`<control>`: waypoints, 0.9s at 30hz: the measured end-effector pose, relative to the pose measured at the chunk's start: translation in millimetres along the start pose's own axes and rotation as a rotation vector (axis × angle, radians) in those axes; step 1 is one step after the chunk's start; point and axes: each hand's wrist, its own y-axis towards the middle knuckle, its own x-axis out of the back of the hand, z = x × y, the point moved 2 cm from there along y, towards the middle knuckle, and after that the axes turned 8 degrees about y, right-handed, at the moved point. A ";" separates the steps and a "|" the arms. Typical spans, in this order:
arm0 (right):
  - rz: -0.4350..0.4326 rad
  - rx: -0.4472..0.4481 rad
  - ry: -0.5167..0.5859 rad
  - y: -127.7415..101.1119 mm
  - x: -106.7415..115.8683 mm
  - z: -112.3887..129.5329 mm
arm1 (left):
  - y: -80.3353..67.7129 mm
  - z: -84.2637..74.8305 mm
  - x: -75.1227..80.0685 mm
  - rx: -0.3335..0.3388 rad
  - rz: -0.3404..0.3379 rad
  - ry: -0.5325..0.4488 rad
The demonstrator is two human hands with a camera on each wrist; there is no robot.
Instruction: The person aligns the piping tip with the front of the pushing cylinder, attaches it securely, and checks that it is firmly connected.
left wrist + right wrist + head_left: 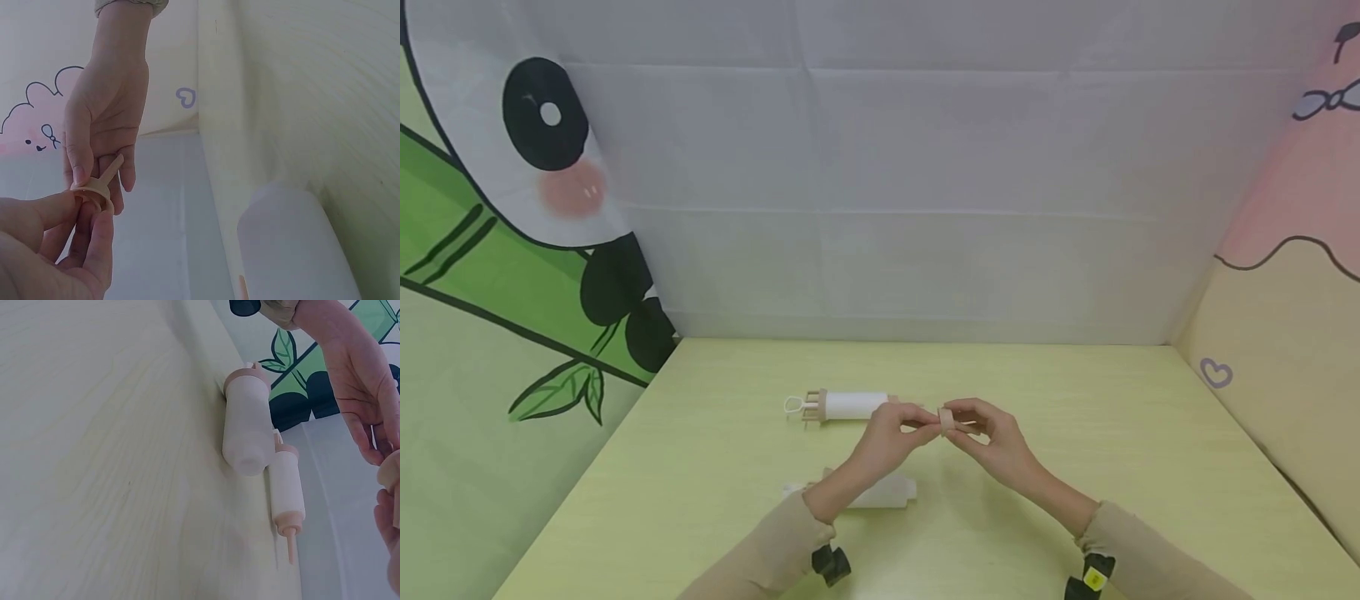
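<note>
A small beige nozzle cap [947, 420] with a thin spout is held up between both hands above the table. My left hand [887, 433] pinches the cap's ring end between thumb and fingers. From the other side, my right hand [996, 442] grips it, with the spout [114, 167] lying along its fingers. A white syringe-like barrel [247, 425] with a beige collar lies below the left forearm, its near end bare of a nozzle. Behind it lies a similar syringe [287, 487] with a beige nozzle fitted and a white looped handle [793, 405].
The pale wood-grain table [1112, 467] ends at a grey-white back panel [925, 208]. Cartoon-printed side panels [550, 333] stand at left and right. Black wrist cameras [831, 565] are strapped on both sleeves.
</note>
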 end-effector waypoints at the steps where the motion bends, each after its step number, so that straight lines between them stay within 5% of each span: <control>1: -0.002 0.001 0.004 0.0 0.1 0.4 | -1.2 -4.6 1.7 -0.001 0.001 -0.006; 4: -0.008 0.001 0.010 -0.4 0.2 1.4 | -3.4 -12.3 4.6 -0.007 -0.001 -0.012; 13: -0.017 -0.033 0.032 -0.9 0.2 2.7 | 2.3 19.0 -5.5 0.019 -0.013 0.010; 27: -0.029 -0.037 0.012 -2.0 4.7 11.3 | -9.6 35.8 11.7 0.029 0.009 0.026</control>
